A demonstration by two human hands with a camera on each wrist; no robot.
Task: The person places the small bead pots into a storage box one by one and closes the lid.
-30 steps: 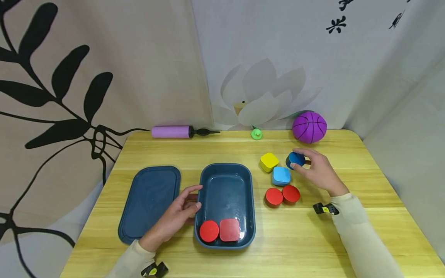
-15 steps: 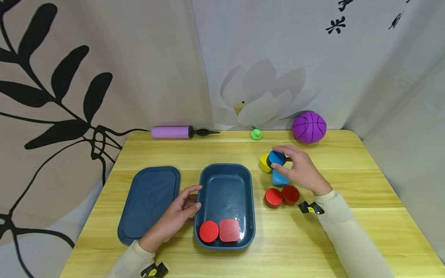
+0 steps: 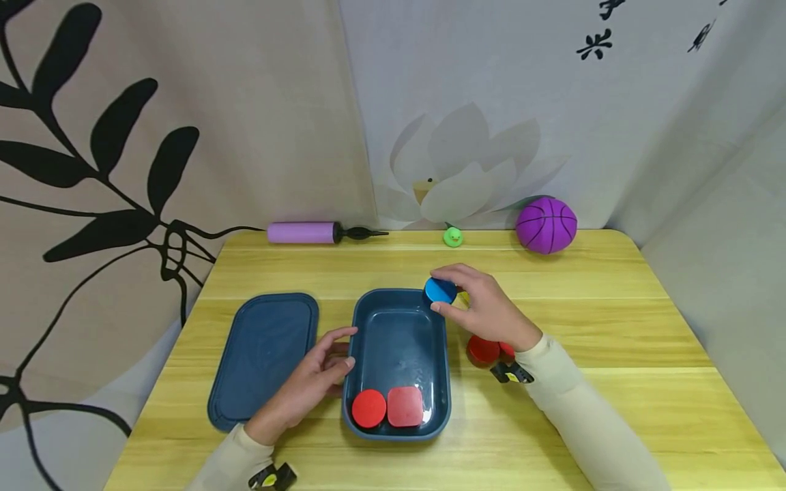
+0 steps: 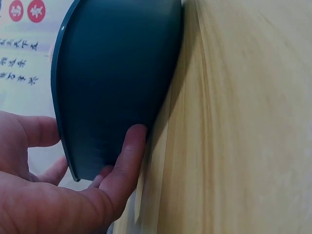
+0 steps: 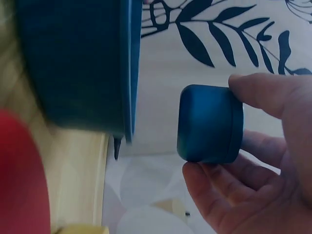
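My right hand (image 3: 485,303) pinches a round blue block (image 3: 440,290) between thumb and fingers. The block is held over the far right corner of a dark blue rectangular container (image 3: 399,297); in the right wrist view the round block (image 5: 209,124) is raised beside the container wall (image 5: 78,63). At the container's left side, my left hand (image 3: 310,378) touches the wall with loosely extended fingers, and the left wrist view has the fingertips (image 4: 136,131) against it. Inside, near the front, lie a round red block (image 3: 369,408) and a square red block (image 3: 405,406).
Left of the container lies a flat dark blue lid (image 3: 270,341). Round red blocks (image 3: 483,350) sit to its right, and a yellow block (image 3: 464,297) is mostly hidden. Along the back are a purple pump (image 3: 302,232), a green toy (image 3: 453,236) and a purple ball (image 3: 546,225).
My right hand has carried the round blue block leftward, from beside the yellow and light blue blocks to over the container's far right corner. The left hand stays in place.
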